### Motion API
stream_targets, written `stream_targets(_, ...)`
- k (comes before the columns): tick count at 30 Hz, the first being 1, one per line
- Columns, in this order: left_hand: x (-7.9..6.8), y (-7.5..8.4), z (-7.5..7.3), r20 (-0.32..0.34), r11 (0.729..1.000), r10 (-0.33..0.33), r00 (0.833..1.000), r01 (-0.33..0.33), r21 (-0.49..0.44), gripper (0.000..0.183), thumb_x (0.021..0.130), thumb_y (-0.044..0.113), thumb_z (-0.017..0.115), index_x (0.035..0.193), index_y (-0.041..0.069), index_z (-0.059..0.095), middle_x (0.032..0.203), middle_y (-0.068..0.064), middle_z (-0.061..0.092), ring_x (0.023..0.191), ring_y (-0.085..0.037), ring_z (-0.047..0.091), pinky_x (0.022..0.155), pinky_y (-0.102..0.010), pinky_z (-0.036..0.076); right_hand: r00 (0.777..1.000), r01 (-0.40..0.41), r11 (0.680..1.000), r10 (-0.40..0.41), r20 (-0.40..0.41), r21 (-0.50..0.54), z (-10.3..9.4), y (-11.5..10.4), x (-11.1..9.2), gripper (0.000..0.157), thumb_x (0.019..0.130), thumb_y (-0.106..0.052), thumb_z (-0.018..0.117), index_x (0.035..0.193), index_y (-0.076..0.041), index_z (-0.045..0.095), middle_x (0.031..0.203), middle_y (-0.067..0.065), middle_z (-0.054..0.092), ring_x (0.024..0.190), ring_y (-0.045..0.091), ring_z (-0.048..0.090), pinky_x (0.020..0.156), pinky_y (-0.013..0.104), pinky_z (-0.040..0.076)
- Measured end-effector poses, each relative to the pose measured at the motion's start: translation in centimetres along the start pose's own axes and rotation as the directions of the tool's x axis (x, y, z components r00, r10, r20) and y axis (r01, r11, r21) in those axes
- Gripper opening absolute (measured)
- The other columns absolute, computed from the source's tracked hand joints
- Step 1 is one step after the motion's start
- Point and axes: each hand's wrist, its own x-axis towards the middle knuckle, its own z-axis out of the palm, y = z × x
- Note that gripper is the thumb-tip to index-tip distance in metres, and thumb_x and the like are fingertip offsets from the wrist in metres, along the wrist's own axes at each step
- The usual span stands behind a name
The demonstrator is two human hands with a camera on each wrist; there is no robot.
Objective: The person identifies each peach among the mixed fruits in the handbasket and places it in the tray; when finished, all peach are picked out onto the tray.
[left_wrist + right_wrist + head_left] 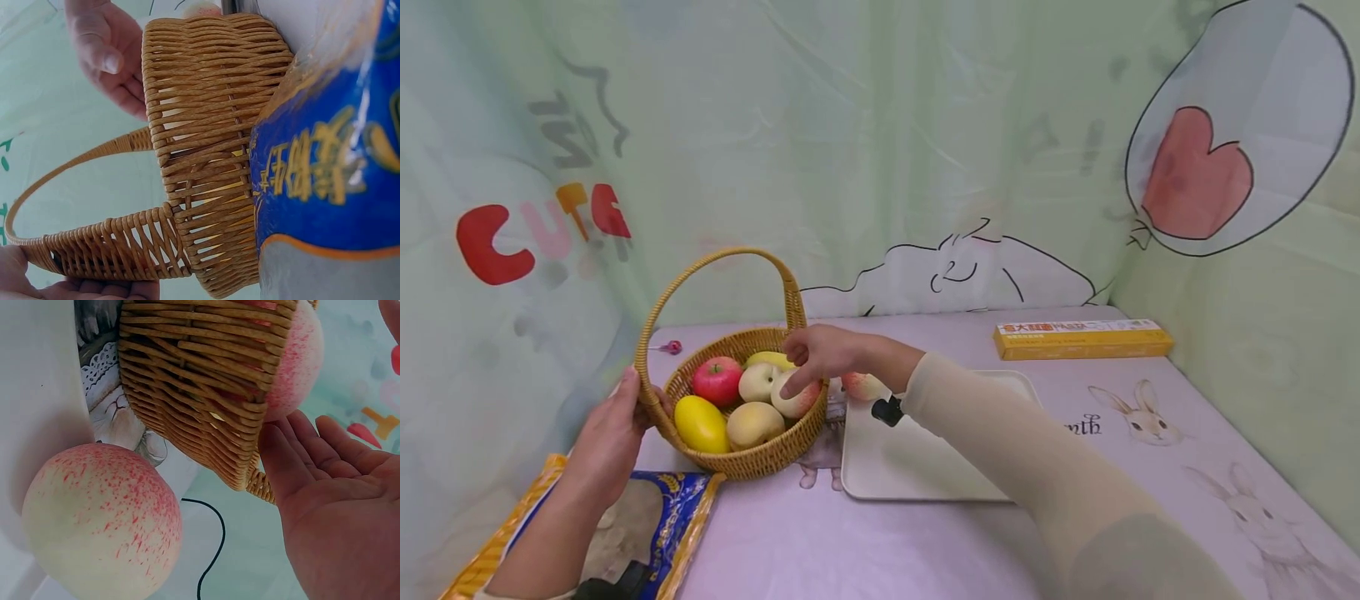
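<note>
A wicker basket (752, 462) with a tall arched handle (718, 254) stands at the left of the table. Inside it lie a red apple (717, 381), a smooth yellow oval fruit (701, 423), a banana (771, 360), pale round fruits (756, 426) and a pink-speckled peach (796, 395). My left hand (617, 425) grips the handle low on its left side. Over the right rim hovers my right hand (823, 352), thumb beside that peach; the right wrist view shows its fingers relaxed and the palm bare. Another peach (103, 522) rests on the white tray (917, 467), partly behind my forearm.
A blue and yellow plastic packet (662, 517) lies in front of the basket, under my left forearm. At the back right is a long yellow box (1082, 340). A wrapped lollipop (673, 347) lies behind the basket's left side. Printed curtains (880, 167) enclose the table.
</note>
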Motion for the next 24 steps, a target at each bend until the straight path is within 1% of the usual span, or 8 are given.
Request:
stream_targets(2,0.0,0.0,0.0,0.004,1.000,-0.012,1.000,0.012,0.003,0.069,0.103,0.069,0.024,0.122,0.006,0.046,0.108,0.001,0.055,0.109,-0.016,0.052,0.092,-0.011,0.041,1.000,-0.001,1.000,0.001,0.012,-0.020,0.1,0.1,0.2,0.085,0.083,-0.035,0.089,0.150,-0.003,0.047,0.145,0.011,0.058,0.134,0.024,0.054,0.115,0.038,0.043)
stream_targets(3,0.0,0.0,0.0,0.006,1.000,-0.006,1.000,0.006,-0.002,0.069,0.104,0.069,0.024,0.122,0.006,0.045,0.108,0.000,0.055,0.109,-0.016,0.052,0.092,-0.011,0.041,1.000,-0.001,1.000,0.002,0.017,-0.029,0.2,0.1,0.3,0.086,0.083,-0.034,0.089,0.150,-0.002,0.047,0.145,0.012,0.058,0.134,0.024,0.054,0.116,0.039,0.043)
stream_targets(6,0.1,-0.1,0.1,0.004,0.999,0.035,0.999,-0.035,-0.027,0.064,0.107,0.063,0.025,0.119,0.004,0.047,0.105,0.000,0.056,0.105,-0.015,0.053,0.093,-0.011,0.042,1.000,0.003,0.997,-0.001,0.027,-0.082,0.4,0.1,0.5,0.085,0.083,-0.034,0.088,0.150,-0.001,0.048,0.144,0.012,0.058,0.133,0.025,0.054,0.115,0.040,0.043)
stream_targets(9,0.1,-0.3,0.0,0.000,0.997,0.073,0.997,-0.073,-0.039,0.059,0.108,0.060,0.026,0.115,0.006,0.050,0.102,0.001,0.058,0.101,-0.012,0.056,0.093,-0.011,0.042,0.999,0.005,0.990,0.000,0.035,-0.142,0.5,0.1,0.8,0.082,0.083,-0.034,0.088,0.149,-0.002,0.050,0.144,0.012,0.058,0.132,0.024,0.054,0.114,0.040,0.044)
stream_targets(14,0.1,-0.3,0.1,-0.004,0.993,0.107,0.994,-0.107,-0.052,0.056,0.110,0.057,0.028,0.109,0.009,0.056,0.099,0.001,0.059,0.098,-0.014,0.056,0.091,-0.012,0.043,0.998,0.006,0.967,0.009,0.056,-0.253,0.9,-0.4,1.1,0.078,0.083,-0.033,0.088,0.146,-0.004,0.053,0.142,0.010,0.060,0.124,0.020,0.057,0.107,0.033,0.048)
stream_targets(16,0.1,-0.3,0.1,-0.006,0.993,0.105,0.994,-0.106,-0.043,0.056,0.110,0.057,0.028,0.109,0.008,0.057,0.099,0.000,0.059,0.098,-0.016,0.056,0.090,-0.014,0.043,0.998,0.014,0.951,0.006,0.063,-0.308,1.1,-0.6,1.2,0.075,0.082,-0.031,0.087,0.144,-0.004,0.054,0.139,0.009,0.061,0.118,0.019,0.057,0.102,0.029,0.048)
stream_targets(20,0.1,-0.1,0.1,-0.015,0.996,0.087,0.996,-0.087,0.007,0.060,0.109,0.059,0.026,0.111,0.007,0.056,0.101,0.001,0.059,0.099,-0.015,0.056,0.089,-0.013,0.043,0.998,0.024,0.916,0.000,0.059,-0.400,1.5,-0.8,1.4,0.069,0.082,-0.030,0.086,0.140,-0.005,0.058,0.132,0.007,0.062,0.109,0.017,0.056,0.095,0.026,0.048)
stream_targets(24,0.1,-0.1,0.1,-0.016,0.997,0.082,0.996,-0.082,0.012,0.061,0.109,0.059,0.026,0.112,0.006,0.055,0.100,0.003,0.059,0.101,-0.016,0.056,0.090,-0.013,0.044,0.999,0.028,0.907,-0.008,0.048,-0.420,1.6,-0.9,1.5,0.066,0.082,-0.031,0.086,0.138,-0.006,0.061,0.129,0.006,0.065,0.109,0.016,0.058,0.094,0.025,0.048)
